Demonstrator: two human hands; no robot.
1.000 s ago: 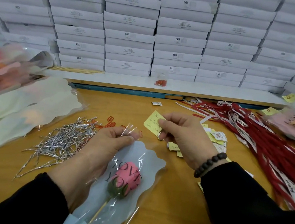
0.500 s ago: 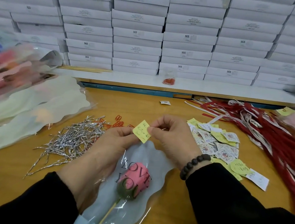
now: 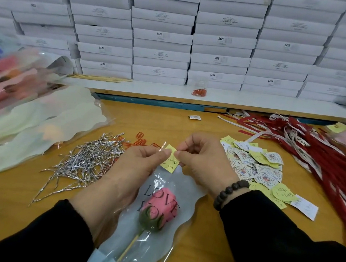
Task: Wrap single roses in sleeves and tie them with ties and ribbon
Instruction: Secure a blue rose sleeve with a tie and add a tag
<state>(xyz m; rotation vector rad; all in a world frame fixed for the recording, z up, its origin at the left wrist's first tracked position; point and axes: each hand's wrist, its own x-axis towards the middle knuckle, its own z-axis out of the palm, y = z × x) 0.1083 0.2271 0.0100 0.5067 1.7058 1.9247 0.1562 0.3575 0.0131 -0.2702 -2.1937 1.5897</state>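
Now, left hand (image 3: pixel 135 167): thumb and forefinger pinch the left edge of the yellow note (image 3: pixel 169 162), with the top edge of the clear sleeve (image 3: pixel 160 219) caught under the same fingers.
Right hand (image 3: pixel 205 163): fingers curled, thumb and forefinger pinch the note's right edge; a dark bead bracelet (image 3: pixel 228 193) sits at its wrist.
Yellow note: held between both hands, tilted, with handwriting on it, just above the mouth of the sleeve.
Pink rose (image 3: pixel 162 208): inside the sleeve, below and between the two hands, bloom towards the hands, its pale stem (image 3: pixel 128 250) running back towards the person.
Sleeve: lies flat on the worktop (image 3: pixel 11 204), printed with dark "LOVE YOU" lettering over the bloom.
Silver ties (image 3: pixel 85 163): a loose heap to the left of the left hand, close beside it.
Orange clips (image 3: pixel 139 141): scattered just beyond the left hand, at the far edge of the ties.
Tags and notes (image 3: pixel 254 167): a spread of yellow and round printed slips just right of the right hand.
Red ribbons (image 3: pixel 317 149): a long bundle further right, beyond the slips.
Empty sleeves (image 3: pixel 32 122): a pale stack well left of the left hand.
White boxes (image 3: pixel 161 35): stacked in rows along the shelf beyond both hands.
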